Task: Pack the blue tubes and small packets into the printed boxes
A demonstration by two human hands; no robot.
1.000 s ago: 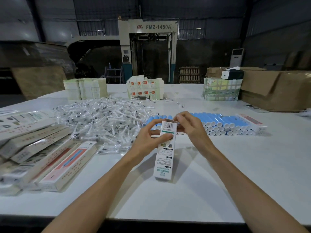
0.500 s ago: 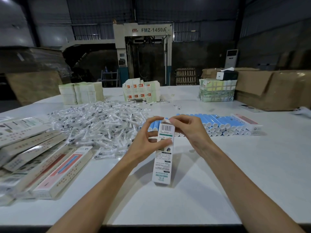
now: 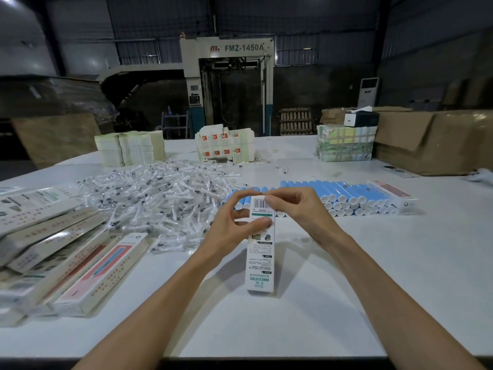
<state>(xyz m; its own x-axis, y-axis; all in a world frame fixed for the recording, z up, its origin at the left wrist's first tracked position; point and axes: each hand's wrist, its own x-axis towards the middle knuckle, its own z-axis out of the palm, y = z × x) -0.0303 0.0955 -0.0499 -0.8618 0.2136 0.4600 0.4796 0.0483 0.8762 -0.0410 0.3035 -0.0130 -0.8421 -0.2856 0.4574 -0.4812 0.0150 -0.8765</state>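
Left grip: curled round the upper half of the printed box, thumb laid across its front below the barcode.
Right grip: pinched the top end of the same box with the fingertips — at the flap, just above the barcode.
Printed box: stood upright, bottom end resting on the desk; white with green lettering; gave no view of its inside.
Blue tubes: lay in a stacked row just behind both hands, white caps facing the near side, running off to the right.
Closed box: lay against the right end of the tube row.
Small packets: lay heaped in a loose clear pile left of the tubes, behind the left grip.
Long boxes: lay overlapped at the left edge of the desk — well apart from the held box.
Flat cartons: stood in stacks at the far side, a second printed batch near them.
Taped bundle: sat far right, just beside brown cardboard cartons.
Machine: stood behind the desk, marked FMZ-1450A.
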